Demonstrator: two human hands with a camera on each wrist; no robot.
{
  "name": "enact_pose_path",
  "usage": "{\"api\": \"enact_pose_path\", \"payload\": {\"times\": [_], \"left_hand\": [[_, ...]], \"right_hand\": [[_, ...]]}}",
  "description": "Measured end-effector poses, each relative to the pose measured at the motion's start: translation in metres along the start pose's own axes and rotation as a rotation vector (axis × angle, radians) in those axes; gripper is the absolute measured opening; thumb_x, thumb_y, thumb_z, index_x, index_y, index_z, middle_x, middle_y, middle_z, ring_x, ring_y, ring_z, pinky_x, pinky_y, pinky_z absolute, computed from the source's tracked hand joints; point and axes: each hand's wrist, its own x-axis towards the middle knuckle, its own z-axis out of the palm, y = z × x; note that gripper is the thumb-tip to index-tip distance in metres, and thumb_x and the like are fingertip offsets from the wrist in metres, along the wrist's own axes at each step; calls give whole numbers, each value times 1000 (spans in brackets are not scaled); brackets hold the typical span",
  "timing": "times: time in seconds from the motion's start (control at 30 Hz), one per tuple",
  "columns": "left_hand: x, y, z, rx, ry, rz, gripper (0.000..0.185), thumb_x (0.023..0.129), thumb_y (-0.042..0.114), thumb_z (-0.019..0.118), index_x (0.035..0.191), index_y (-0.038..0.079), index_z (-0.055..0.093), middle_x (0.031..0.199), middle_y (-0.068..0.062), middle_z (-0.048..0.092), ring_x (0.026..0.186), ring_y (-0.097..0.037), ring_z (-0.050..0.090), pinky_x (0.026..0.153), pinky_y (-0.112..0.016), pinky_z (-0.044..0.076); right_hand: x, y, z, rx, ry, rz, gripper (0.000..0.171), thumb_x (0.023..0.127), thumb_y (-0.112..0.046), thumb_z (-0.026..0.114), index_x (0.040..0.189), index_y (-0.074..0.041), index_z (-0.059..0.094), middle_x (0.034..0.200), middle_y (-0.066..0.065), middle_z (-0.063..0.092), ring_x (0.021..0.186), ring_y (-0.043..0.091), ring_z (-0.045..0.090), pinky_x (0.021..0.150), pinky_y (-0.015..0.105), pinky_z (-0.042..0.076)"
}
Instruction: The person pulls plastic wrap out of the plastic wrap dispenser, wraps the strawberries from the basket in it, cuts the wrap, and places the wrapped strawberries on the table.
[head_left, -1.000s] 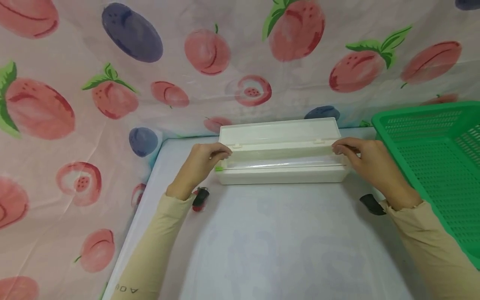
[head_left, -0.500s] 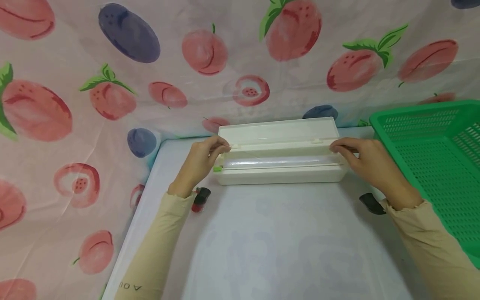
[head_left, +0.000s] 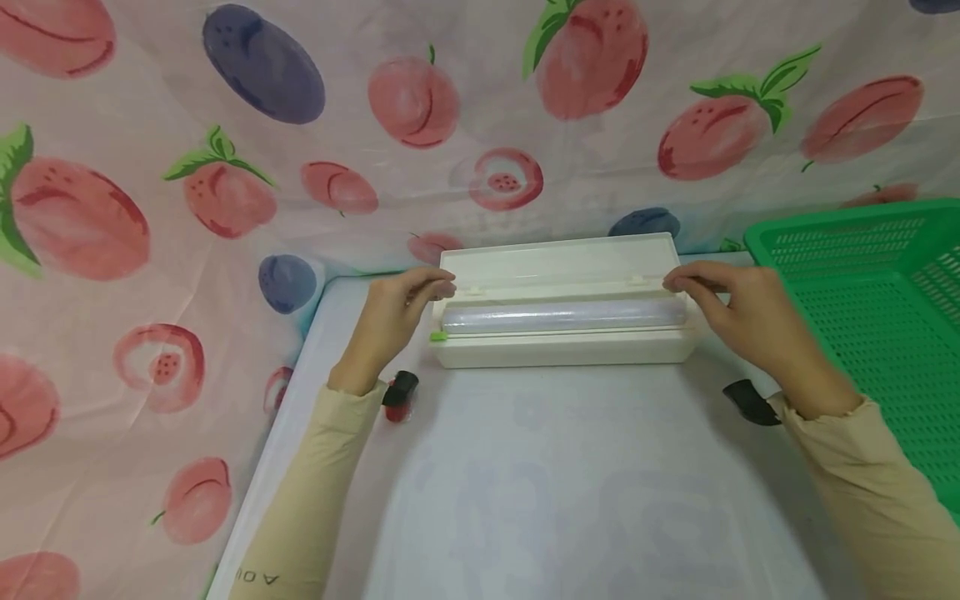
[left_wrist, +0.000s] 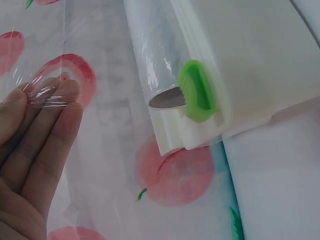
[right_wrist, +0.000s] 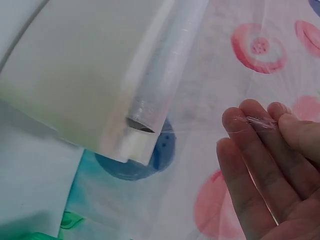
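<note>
Both arms reach forward; left hand (head_left: 390, 321) and right hand (head_left: 738, 312) pinch with fingertips.

Your cream-white dispenser box (head_left: 562, 346) holds a clear, glossy film roll (head_left: 562, 317), with a bright green slider (head_left: 438, 337) at its left end. Right of the box sits a green mesh basket (head_left: 870, 292); behind it hangs a pale pink curtain (head_left: 187, 208) (peaches, strawberries, blue plums).

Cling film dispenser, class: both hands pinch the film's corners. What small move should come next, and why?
Probably draw the film toward the person, both hands together. The left hand and right hand pinch the cling film at each end of the roll in the open dispenser, little unrolled.
</note>
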Motion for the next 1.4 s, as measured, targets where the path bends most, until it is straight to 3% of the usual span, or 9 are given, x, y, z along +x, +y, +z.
{"api": "enact_pose_path", "payload": {"times": [0.2,0.3,0.43,0.57,0.8,1.17,1.4], "left_hand": [[0,2,-3,-19,6,4,16,96,5,63,108,-1,71,95,-11,75,89,-20,73,86,-31,58],[0,3,-4,-25,7,9,16,95,6,64,107,-1,72,95,-10,76,88,-19,73,87,-32,58],[0,7,-6,-14,8,13,16,95,7,65,107,0,72,96,-9,76,88,-19,73,87,-35,58],[0,9,-9,0,18,18,15,95,8,65,106,1,72,94,-9,76,87,-18,74,86,-37,58],[-1,13,-14,7,20,29,13,95,9,66,104,3,72,91,-7,76,85,-17,73,83,-37,59],[-2,19,-22,15,35,39,12,96,12,65,103,6,73,92,-6,77,84,-17,73,81,-36,60],[-2,24,-26,36,60,62,11,95,9,66,102,5,74,92,-5,77,84,-15,74,77,-34,59]], "right_hand": [[2,-4,-4,-11,-10,-1,18,93,0,67,108,-6,75,101,11,75,92,27,69,71,4,37],[2,-5,-6,-10,-7,-2,19,92,0,67,108,-6,75,101,12,75,87,14,67,64,8,36],[2,-7,-9,-10,-7,-1,19,91,0,68,108,-7,75,100,12,75,81,-8,55,59,11,35],[3,-12,-11,-10,-8,-2,19,92,0,68,108,-7,75,99,11,76,83,-11,52,64,9,37],[2,-18,-17,4,6,-22,19,92,1,67,108,-5,75,97,9,76,87,-22,47,61,10,35],[4,-26,-24,48,32,-8,19,93,0,67,107,-8,76,95,7,76,90,-23,50,55,18,31],[5,-29,-27,52,35,-3,19,93,-2,66,108,-8,76,96,6,76,91,-23,52,73,5,38]]}}
